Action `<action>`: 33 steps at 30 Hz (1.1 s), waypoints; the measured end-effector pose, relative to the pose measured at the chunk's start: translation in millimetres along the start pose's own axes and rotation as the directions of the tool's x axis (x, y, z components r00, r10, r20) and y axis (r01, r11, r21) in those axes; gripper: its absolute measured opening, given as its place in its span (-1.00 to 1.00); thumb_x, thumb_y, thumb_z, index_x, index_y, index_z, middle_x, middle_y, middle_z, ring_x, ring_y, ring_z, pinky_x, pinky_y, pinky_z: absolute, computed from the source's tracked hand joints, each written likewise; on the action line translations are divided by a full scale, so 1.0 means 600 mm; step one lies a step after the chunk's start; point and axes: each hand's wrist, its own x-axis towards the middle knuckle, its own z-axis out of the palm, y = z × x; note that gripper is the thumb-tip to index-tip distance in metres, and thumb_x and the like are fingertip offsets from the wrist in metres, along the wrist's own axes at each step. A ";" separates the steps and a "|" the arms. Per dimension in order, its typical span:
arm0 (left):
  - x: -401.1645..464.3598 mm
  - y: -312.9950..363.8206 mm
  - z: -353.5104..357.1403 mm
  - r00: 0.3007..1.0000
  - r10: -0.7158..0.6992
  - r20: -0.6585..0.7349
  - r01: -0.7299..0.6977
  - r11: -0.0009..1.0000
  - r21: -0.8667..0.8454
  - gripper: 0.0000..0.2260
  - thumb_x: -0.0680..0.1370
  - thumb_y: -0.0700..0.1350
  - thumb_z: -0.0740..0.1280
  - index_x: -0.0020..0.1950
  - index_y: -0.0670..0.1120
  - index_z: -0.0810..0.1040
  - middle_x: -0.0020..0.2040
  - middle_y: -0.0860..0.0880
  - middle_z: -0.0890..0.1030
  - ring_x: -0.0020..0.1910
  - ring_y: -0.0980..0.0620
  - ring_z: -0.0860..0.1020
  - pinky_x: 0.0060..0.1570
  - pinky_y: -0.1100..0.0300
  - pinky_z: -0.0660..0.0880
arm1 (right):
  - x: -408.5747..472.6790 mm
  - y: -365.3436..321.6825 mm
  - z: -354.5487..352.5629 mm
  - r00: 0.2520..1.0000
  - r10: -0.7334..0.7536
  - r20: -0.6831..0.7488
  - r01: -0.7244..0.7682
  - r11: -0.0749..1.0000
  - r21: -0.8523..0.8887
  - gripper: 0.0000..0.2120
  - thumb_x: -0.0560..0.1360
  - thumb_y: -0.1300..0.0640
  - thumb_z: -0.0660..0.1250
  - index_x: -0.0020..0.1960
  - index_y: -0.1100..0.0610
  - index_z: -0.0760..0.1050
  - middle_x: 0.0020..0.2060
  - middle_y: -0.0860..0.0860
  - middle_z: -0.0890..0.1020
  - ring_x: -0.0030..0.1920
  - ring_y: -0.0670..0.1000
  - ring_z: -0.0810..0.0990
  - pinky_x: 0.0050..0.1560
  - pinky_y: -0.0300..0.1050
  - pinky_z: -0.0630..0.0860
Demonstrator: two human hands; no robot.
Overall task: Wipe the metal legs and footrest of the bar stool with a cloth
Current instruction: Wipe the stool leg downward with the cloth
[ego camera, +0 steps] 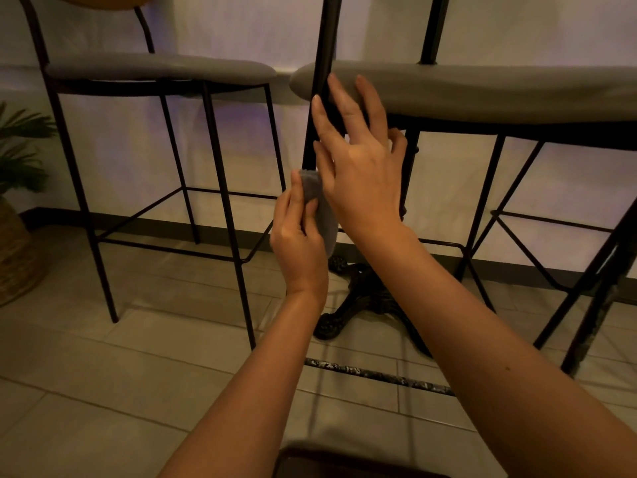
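Both hands worked at the near bar stool's thin black metal leg (pixel 319 81): the left hand (pixel 298 236) pinched a folded grey cloth (pixel 319 208) just below the right hand (pixel 358 167), whose straight, spread fingers rested around the leg by the grey padded seat (pixel 482 91). Judging by this high position, wiping seemed barely begun. Lower legs and the thin black footrest bar (pixel 551 224), beyond the right hand, apparently remained.

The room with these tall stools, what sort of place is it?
Probably a bar or café: two grey-cushioned bar stools, an ornate cast-iron table base on a tiled floor, and a potted plant.
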 end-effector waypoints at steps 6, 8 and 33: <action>-0.041 -0.017 -0.022 0.995 -0.096 0.020 0.096 0.995 -0.011 -0.61 0.56 -0.34 0.20 0.37 -0.12 0.32 0.23 -0.12 0.49 0.21 0.15 0.41 0.15 0.53 0.32 | -0.018 -0.003 0.005 0.998 -0.012 0.060 0.014 1.000 -0.026 -0.55 0.54 0.10 0.23 0.41 0.05 0.27 0.46 0.03 0.22 0.47 0.15 0.06 0.32 0.32 0.19; -0.043 -0.020 -0.024 0.992 -0.123 0.016 0.123 0.992 -0.016 -0.63 0.55 -0.34 0.21 0.35 -0.16 0.37 0.22 -0.07 0.48 0.21 0.20 0.39 0.14 0.53 0.33 | -0.020 -0.003 0.005 0.998 -0.010 0.069 0.012 0.999 -0.030 -0.54 0.54 0.10 0.22 0.42 0.05 0.25 0.47 0.02 0.20 0.48 0.16 0.04 0.36 0.33 0.12; -0.037 -0.019 -0.034 0.952 -0.305 0.040 0.308 0.945 -0.107 -0.71 0.55 -0.25 0.23 0.28 -0.16 0.48 0.16 -0.12 0.55 0.16 0.09 0.50 0.15 0.24 0.48 | -0.020 -0.005 0.000 0.992 0.008 0.129 -0.004 1.000 -0.031 -0.54 0.58 0.08 0.14 0.46 0.01 0.18 0.49 0.01 0.13 0.48 0.14 -0.03 0.38 0.38 -0.03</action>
